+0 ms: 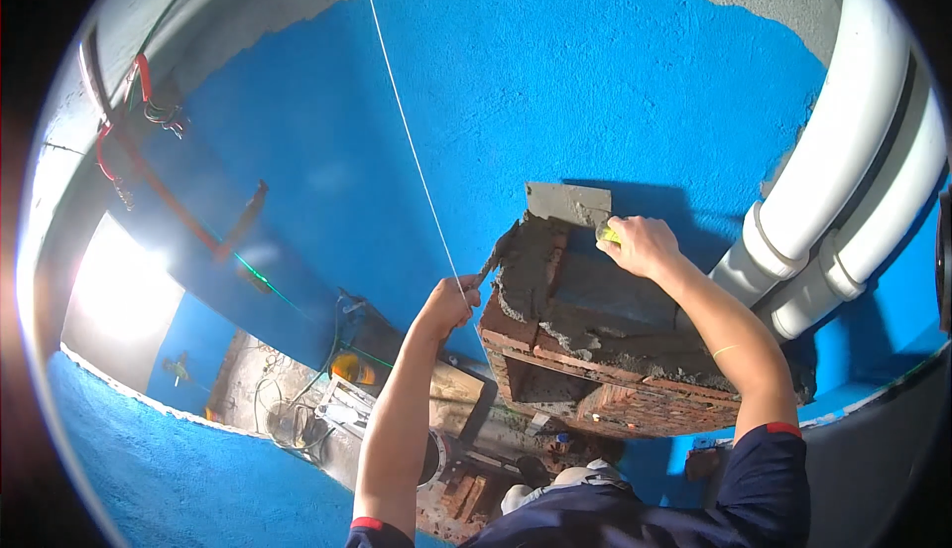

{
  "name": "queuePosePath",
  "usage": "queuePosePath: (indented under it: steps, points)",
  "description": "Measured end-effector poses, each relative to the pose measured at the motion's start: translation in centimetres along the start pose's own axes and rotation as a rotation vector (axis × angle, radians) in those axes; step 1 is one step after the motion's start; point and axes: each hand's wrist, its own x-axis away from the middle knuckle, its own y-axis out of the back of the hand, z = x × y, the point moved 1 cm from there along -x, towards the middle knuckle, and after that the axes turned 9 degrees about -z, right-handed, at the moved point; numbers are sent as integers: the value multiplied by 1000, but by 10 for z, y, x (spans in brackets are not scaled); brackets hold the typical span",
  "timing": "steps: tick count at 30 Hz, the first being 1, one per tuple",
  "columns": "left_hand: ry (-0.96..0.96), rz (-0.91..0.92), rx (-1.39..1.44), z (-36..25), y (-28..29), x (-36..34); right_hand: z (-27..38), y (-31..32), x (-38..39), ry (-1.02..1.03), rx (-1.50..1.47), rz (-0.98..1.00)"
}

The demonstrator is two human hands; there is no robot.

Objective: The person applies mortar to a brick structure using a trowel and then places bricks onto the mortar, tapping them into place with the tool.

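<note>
My right hand (645,245) is closed round the yellow-green handle of a flat rectangular trowel. The trowel's grey metal blade (567,203) lies at the far edge of a brick structure, close to the blue wall. Wet grey mortar (528,268) covers part of the structure's top, thickest toward the left corner. At that corner, my left hand (451,305) is closed on a narrow, mortar-smeared tool (499,248), which looks like a pointing trowel. Its tip touches the mortar's left edge. A taut white string (412,143) runs down past my left fingers.
White pipes (828,141) stand close on the right, against the blue wall (595,82). Loose red wires (145,77) hang at the upper left. Below the brick structure (645,407), the floor holds cables, a yellow object (349,367), a board (458,397) and loose bricks (464,496).
</note>
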Motion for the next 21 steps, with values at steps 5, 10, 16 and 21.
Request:
queuePosePath:
  steps: [5,10,16,21]
  points:
    - [48,19,-6,-10,-1,3,-4,-12,2,39,50,-109]
    - [4,52,-87,-4,0,-5,2,-20,4,50,89,-105]
    - [25,-12,-85,-3,3,10,19,-9,13,8,32,-151]
    - [7,16,11,2,4,10,8,-30,4,37,101,-118]
